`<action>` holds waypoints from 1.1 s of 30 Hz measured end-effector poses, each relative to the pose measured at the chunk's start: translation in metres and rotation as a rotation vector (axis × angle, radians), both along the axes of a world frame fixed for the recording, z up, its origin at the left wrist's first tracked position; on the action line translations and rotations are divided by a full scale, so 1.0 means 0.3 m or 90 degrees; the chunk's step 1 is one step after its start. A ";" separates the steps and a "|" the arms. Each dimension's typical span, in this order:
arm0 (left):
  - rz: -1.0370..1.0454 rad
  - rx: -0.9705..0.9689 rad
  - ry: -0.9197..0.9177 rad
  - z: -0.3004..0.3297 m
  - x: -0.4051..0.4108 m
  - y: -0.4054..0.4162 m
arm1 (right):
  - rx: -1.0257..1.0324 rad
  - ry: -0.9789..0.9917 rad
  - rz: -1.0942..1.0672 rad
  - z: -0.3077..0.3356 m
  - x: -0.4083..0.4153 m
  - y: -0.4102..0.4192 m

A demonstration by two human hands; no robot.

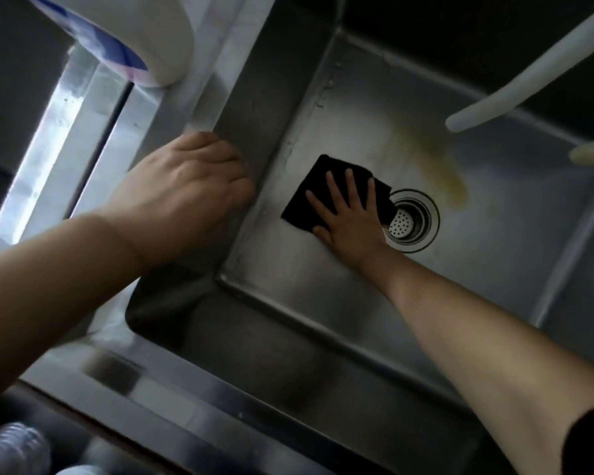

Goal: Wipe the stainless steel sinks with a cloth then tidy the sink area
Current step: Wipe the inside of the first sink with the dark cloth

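Observation:
A deep stainless steel sink point(494, 234) fills the view. On its floor lies a folded black cloth point(318, 186), just left of the round drain strainer point(410, 219). My right hand point(348, 214) presses flat on the cloth with fingers spread and straight. A yellowish stain point(439, 162) marks the floor beyond the drain. My left hand point(186, 193) rests on the sink's left rim point(172, 111), its fingers curled over the inner edge.
A white bottle with a blue label point(117, 32) stands on the rim at the upper left. Two white hose ends point(528, 73) hang over the sink at the upper right. Clear plastic bottles point(11, 447) lie below the front edge at the lower left.

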State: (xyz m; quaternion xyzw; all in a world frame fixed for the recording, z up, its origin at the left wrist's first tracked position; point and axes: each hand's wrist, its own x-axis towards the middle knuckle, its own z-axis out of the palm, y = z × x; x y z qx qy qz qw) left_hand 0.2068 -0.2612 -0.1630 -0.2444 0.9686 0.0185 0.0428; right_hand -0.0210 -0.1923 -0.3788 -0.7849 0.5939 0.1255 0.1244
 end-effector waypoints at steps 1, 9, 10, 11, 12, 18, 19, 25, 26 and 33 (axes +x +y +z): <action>-0.005 0.000 0.008 -0.005 0.002 -0.003 | -0.009 0.002 -0.020 -0.006 0.001 -0.042; -0.005 -0.012 0.046 -0.025 0.011 -0.008 | -0.042 -0.050 -0.024 -0.046 0.125 -0.122; -0.003 -0.010 0.043 -0.026 0.012 -0.006 | -0.040 -0.060 -0.010 -0.046 0.148 -0.100; -0.001 -0.010 0.039 -0.026 0.013 -0.006 | -0.038 -0.069 0.005 -0.045 0.172 -0.075; 0.000 -0.013 0.034 -0.027 0.014 -0.006 | -0.032 -0.078 0.021 -0.042 0.194 -0.048; 0.012 -0.029 -0.005 -0.030 0.012 -0.004 | 0.065 -0.181 0.129 0.003 0.300 0.155; 0.015 -0.025 -0.006 -0.030 0.013 -0.003 | 0.076 -0.205 0.149 0.009 0.313 0.189; 0.018 -0.027 0.004 -0.031 0.017 -0.005 | 0.002 -0.212 0.209 0.017 0.342 0.207; 0.019 -0.030 -0.001 -0.032 0.018 -0.004 | -0.012 -0.203 0.217 0.011 0.337 0.186; 0.018 -0.003 -0.037 -0.022 0.015 -0.013 | -0.072 -0.203 0.246 -0.016 0.229 0.007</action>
